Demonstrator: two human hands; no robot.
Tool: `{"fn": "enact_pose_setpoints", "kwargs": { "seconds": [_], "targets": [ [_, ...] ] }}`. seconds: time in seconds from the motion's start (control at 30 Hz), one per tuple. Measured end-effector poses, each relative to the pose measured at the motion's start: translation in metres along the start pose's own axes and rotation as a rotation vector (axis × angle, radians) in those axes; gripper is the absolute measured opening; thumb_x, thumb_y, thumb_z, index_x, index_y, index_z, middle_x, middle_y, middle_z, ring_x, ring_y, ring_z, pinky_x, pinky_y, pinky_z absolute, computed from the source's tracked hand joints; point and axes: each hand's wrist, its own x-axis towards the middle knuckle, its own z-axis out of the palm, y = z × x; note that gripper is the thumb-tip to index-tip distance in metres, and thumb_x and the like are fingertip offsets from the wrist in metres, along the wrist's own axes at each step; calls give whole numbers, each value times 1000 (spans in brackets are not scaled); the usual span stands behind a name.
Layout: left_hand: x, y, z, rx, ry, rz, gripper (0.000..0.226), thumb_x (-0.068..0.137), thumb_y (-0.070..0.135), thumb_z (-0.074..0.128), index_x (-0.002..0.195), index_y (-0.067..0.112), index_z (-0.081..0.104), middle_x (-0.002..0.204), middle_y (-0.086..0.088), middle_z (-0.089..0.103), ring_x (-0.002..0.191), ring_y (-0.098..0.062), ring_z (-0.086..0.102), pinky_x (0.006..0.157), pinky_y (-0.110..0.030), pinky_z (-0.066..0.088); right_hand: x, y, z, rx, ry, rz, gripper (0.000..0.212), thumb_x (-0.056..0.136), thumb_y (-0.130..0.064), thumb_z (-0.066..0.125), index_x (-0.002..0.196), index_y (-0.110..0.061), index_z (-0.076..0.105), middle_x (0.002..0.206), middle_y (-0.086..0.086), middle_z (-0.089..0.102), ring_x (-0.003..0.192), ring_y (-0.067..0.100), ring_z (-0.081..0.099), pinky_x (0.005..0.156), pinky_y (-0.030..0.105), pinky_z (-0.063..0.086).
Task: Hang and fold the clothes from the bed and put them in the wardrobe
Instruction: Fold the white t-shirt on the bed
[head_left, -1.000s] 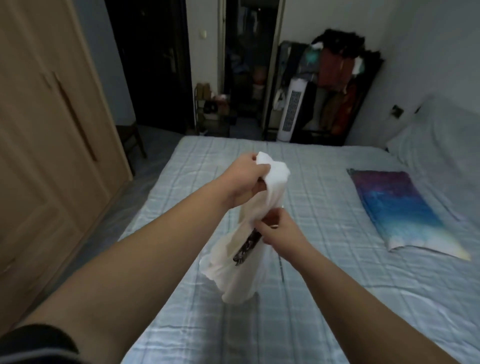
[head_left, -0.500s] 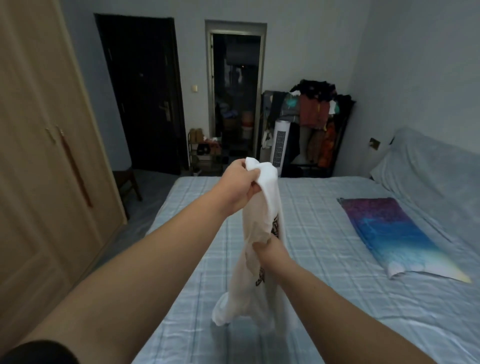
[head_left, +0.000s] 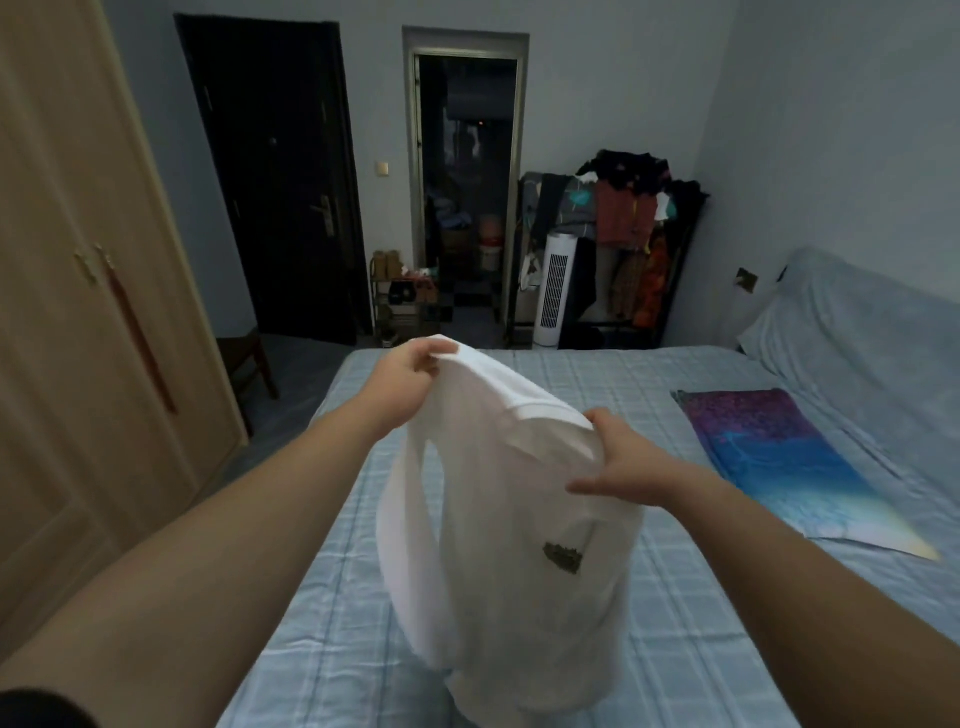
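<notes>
White tee (head_left: 509, 519) is spreading out, no longer bunched.
L hand (head_left: 410, 384) & R hand (head_left: 623, 467) are pinching its top edge; fold/hang likely next.

**A:** Can you read the dark print (head_left: 561, 558) on the white garment (head_left: 509, 519)?

**B:** No, it's a small blurred patch. The left hand (head_left: 405, 379) has its fingertips tucked behind the fabric, and the right hand (head_left: 623, 462) loses some fingers in the collar's folds.

**A:** Does the hem touch the bed (head_left: 571, 374)?

**B:** I cannot tell. The lowest folds reach the view's bottom edge and cover the sheet behind them.

**A:** And the wardrobe (head_left: 78, 312)?

**B:** Cut off at the left and top. The room past the open doorway (head_left: 467, 182) is too dark to make out, and the clothes on the rack (head_left: 623, 218) are too small to tell apart.
</notes>
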Motion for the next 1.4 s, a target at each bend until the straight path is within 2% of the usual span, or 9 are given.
{"fn": "enact_pose_setpoints", "kwargs": {
  "seconds": [0.13, 0.23, 0.37, 0.5, 0.6, 0.73, 0.97, 1.17, 1.4],
  "targets": [
    [6, -20, 4, 586, -42, 131, 49, 93, 6, 56, 138, 22, 53, 142, -3, 45, 127, -26, 48, 103, -33, 38, 2, 9, 4, -465, 27, -23, 102, 67, -35, 82, 146, -40, 17, 127, -2, 37, 116, 23, 47, 94, 42, 50],
    [9, -23, 6, 578, 154, 157, 12, 94, 23, 62, 104, 17, 63, 107, 0, 54, 97, -23, 57, 82, -38, 48, 11, 26, 12, -527, 138, 7, 65, 84, -14, 60, 140, -30, 31, 127, 5, 45, 111, 28, 53, 87, 41, 51],
    [9, -15, 1, 623, 239, 48, 17, 96, 27, 50, 83, 18, 57, 90, -2, 50, 87, -26, 55, 66, -37, 45, 17, 41, 9, -629, 306, 77, 16, 86, -14, 52, 101, -18, 58, 102, 4, 54, 96, 27, 59, 79, 38, 49],
    [9, -15, -5, 693, 237, 52, 16, 92, 18, 50, 85, 15, 65, 109, -8, 47, 107, -30, 44, 86, -38, 43, 22, 56, 6, -127, 411, 142, 4, 86, -18, 52, 86, -21, 55, 80, -1, 56, 81, 27, 57, 68, 33, 39],
    [1, -20, -3, 468, 194, 101, 11, 87, 2, 49, 87, 7, 59, 102, -5, 50, 96, -29, 53, 76, -33, 39, 22, 62, 6, 206, 457, 155, 8, 90, -12, 51, 88, -17, 57, 81, 3, 60, 82, 28, 57, 64, 32, 37],
    [-10, -20, 3, 545, 28, 50, 53, 84, -8, 42, 119, 25, 65, 119, -4, 60, 111, -25, 56, 92, -37, 47, 16, 57, 1, 279, 490, 83, 12, 98, -25, 52, 90, -17, 55, 83, 1, 59, 82, 23, 56, 62, 32, 36],
    [-10, -14, 15, 547, -40, -33, 25, 78, 11, 40, 75, 27, 60, 81, 7, 60, 88, -25, 58, 69, -34, 41, -5, 85, -19, 26, 191, -23, 15, 91, -10, 53, 98, -22, 48, 86, -3, 55, 78, 16, 54, 59, 29, 35],
    [-26, -6, 46, 817, -17, 193, 25, 95, 50, 51, 81, 31, 58, 80, 11, 59, 82, -18, 57, 71, -37, 47, -12, 150, -32, 10, 568, 136, 15, 91, -10, 48, 90, -16, 62, 84, 9, 63, 82, 30, 56, 67, 37, 41],
    [-48, 26, 140, 694, 155, 133, 16, 99, 40, 42, 100, 33, 56, 92, 0, 66, 90, -29, 60, 75, -42, 48, -12, 206, -12, 523, 617, 316, 24, 100, -31, 42, 100, -8, 49, 92, 7, 52, 88, 26, 51, 73, 33, 33]
  ]
}}
